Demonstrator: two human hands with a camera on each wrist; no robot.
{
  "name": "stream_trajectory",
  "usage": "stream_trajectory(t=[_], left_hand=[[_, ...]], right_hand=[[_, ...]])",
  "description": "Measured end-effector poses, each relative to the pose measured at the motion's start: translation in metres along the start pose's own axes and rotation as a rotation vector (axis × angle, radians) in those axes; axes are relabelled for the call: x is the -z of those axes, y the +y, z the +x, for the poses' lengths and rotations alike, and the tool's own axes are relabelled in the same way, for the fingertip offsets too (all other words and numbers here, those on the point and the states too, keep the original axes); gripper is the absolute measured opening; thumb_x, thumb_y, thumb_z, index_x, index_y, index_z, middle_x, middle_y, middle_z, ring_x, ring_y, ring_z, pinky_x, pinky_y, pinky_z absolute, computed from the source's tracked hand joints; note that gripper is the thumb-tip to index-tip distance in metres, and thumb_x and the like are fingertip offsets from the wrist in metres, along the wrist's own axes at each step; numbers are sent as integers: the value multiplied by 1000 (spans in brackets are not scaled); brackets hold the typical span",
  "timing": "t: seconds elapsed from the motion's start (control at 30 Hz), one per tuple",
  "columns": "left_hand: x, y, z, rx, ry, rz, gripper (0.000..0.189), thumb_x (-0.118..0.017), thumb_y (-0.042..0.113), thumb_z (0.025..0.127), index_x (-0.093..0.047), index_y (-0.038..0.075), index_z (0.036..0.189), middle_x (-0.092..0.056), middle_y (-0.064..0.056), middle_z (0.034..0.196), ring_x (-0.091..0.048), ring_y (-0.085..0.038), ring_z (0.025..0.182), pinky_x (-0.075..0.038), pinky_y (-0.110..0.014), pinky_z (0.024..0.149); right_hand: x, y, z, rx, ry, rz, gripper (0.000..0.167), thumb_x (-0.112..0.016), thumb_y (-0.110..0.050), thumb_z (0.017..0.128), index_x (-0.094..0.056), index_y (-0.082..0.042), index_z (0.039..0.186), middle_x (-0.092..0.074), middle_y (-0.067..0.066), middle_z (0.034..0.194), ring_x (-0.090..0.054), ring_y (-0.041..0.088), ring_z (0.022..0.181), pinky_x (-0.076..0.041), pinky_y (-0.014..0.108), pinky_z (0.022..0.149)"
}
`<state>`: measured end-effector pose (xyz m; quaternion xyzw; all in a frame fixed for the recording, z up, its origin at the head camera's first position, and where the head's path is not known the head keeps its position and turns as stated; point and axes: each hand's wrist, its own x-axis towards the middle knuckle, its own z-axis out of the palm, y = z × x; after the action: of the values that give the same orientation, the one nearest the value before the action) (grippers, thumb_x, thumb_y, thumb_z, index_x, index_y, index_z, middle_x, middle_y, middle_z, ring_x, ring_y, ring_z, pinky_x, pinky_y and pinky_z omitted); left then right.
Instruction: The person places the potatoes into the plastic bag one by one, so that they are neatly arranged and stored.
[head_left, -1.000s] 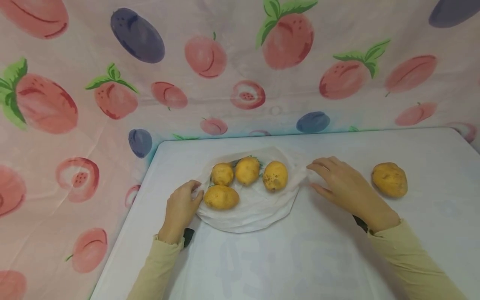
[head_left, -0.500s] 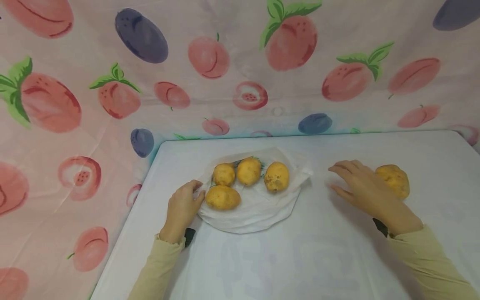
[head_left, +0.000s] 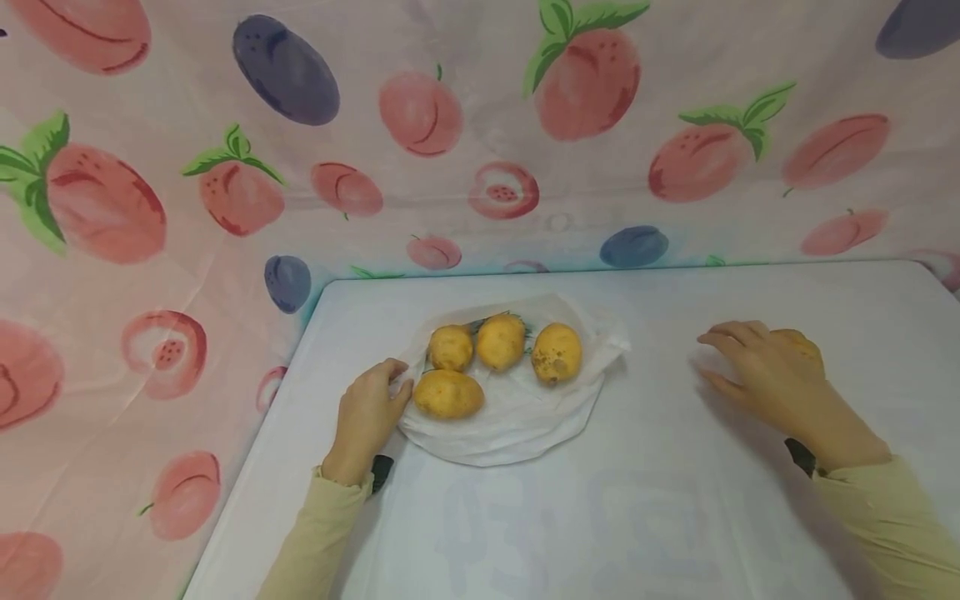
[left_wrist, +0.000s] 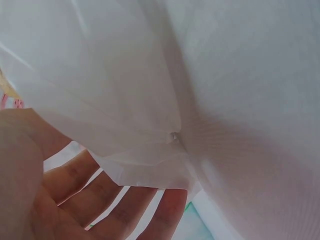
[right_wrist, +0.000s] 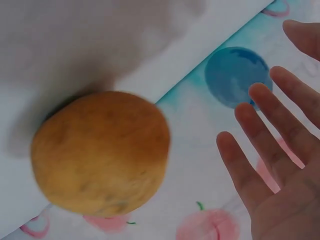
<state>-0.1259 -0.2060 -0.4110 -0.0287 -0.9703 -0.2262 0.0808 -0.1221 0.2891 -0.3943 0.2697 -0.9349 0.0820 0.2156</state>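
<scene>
A white, thin plastic bag (head_left: 517,429) lies spread on the table, with several yellow-brown potatoes (head_left: 448,394) on it. My left hand (head_left: 367,417) is at the bag's left edge and grips it between thumb and fingers; in the left wrist view the film (left_wrist: 115,95) passes in front of the fingers (left_wrist: 120,212). My right hand (head_left: 772,375) hovers beside a lone potato (head_left: 799,343) on the right, partly covering it in the head view. In the right wrist view its fingers (right_wrist: 280,135) are spread and relaxed, apart from the potato (right_wrist: 102,155).
The white table (head_left: 555,533) has its far edge against a pink fruit-print cloth (head_left: 450,50), which also hangs on the left. A loose corner of the bag sticks out to the right.
My right hand has moved right, away from the bag's right edge and over to the lone potato. The left hand and the potatoes on the bag have stayed put.
</scene>
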Motion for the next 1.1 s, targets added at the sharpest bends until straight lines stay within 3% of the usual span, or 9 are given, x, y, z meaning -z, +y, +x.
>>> stream_trajectory(t=[0.13,0.3,0.5,0.83,1.1], left_hand=[[0,0,0,1,-5,2,27,-70,19,92,-69,4,114,-72,-14,113,-68,-32,104,-55,-49,86],[0,-1,1,-3,-5,2,26,-69,19,92,-69,4,114,-72,-14,112,-68,-32,104,-55,-49,85],[0,0,1,7,-4,6,27,-70,18,91,-69,4,114,-72,-14,111,-69,-32,103,-55,-49,84],[0,0,0,3,-5,6,27,-69,19,92,-69,4,114,-72,-14,112,-68,-32,103,-55,-49,85],[1,1,0,8,-3,4,27,-70,19,91,-69,4,114,-72,-14,111,-69,-31,103,-55,-49,85]], right_hand=[[1,10,-8,-8,-8,-24,46,-81,-14,70,-68,-1,111,-66,19,113,-60,41,104,-47,59,78],[1,22,-17,-23,-52,27,51,-86,-7,63,-66,5,109,-63,24,112,-56,45,104,-45,60,87],[2,32,-25,-70,-99,31,49,-85,-9,66,-66,7,108,-62,27,112,-54,46,105,-42,59,90],[6,38,-31,-215,-289,18,58,-86,-15,72,-61,10,119,-55,31,123,-44,48,116,-37,65,98],[7,42,-36,-250,-297,13,59,-85,-5,69,-59,9,121,-49,30,128,-40,49,119,-38,68,96]])
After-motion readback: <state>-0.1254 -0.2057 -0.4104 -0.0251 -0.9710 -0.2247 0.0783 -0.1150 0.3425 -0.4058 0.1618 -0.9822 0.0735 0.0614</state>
